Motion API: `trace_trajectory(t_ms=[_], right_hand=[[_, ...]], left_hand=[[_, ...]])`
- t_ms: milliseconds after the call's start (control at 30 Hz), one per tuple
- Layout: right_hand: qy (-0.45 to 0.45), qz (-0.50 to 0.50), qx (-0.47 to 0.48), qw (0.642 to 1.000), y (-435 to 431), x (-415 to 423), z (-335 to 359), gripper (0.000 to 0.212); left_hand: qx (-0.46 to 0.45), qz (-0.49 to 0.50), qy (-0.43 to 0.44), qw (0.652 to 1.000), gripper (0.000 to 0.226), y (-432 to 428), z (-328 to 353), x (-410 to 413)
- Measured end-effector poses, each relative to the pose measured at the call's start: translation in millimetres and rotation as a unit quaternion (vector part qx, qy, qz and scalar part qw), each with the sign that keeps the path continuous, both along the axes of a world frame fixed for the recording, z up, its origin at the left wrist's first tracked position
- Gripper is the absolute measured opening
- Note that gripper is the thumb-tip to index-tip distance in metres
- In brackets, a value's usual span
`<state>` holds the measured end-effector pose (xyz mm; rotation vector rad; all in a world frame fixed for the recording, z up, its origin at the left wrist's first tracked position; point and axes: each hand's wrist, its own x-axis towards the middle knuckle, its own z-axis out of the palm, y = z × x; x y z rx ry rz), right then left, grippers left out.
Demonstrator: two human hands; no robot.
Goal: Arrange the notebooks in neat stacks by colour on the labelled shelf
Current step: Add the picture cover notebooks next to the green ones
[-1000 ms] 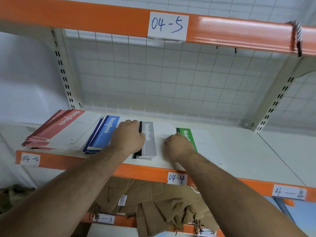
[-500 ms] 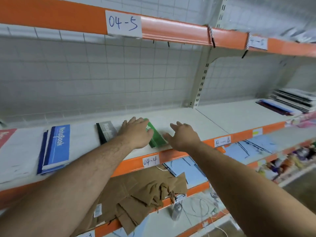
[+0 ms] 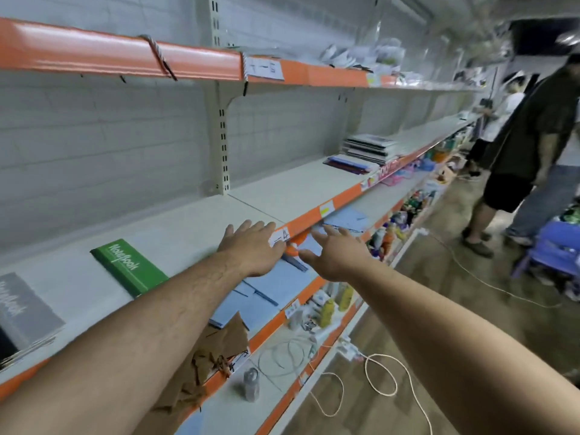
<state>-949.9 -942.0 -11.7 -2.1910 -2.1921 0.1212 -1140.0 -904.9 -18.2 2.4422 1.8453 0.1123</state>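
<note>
Hovering left hand, right hand, empty.

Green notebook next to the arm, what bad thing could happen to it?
The left forearm crosses over the green notebook corner near the shelf front, so a careless swing might knock it askew or off. The left hand and right hand reach right, empty; stepping that way, the white cord looped on the floor could trip someone.

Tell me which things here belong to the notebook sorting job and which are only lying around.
Job: green notebook, grey notebook, labelled shelf, far piles (probably notebooks), left hand and right hand, both empty.

Lying about: brown cardboard, blue sheets, white cable, small bottle, blue stool.
</note>
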Motion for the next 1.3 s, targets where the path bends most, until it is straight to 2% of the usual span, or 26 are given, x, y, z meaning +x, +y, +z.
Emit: trace_trajectory(t_ms=[333, 733, 967, 1300], right_hand=[[-0.020, -0.034, -0.006, 0.999, 33, 175, -2, 0.078], [-0.007, -0.087, 0.010, 0.996, 87, 344, -4, 0.078], [-0.011, -0.132, 0.001, 0.991, 150, 420, -12, 0.075], [-0.023, -0.190, 0.007, 0.981, 271, 512, -2, 0.074]], left_hand=[[0.028, -0.058, 0.008, 0.998, 0.066, 53, 2, 179], [-0.012, -0.095, 0.020, 0.995, 0.066, 123, 3, 347], [-0.025, -0.141, 0.027, 0.989, 0.066, 210, -8, 436], [0.003, -0.201, 0.006, 0.980, 0.066, 344, 0, 552]])
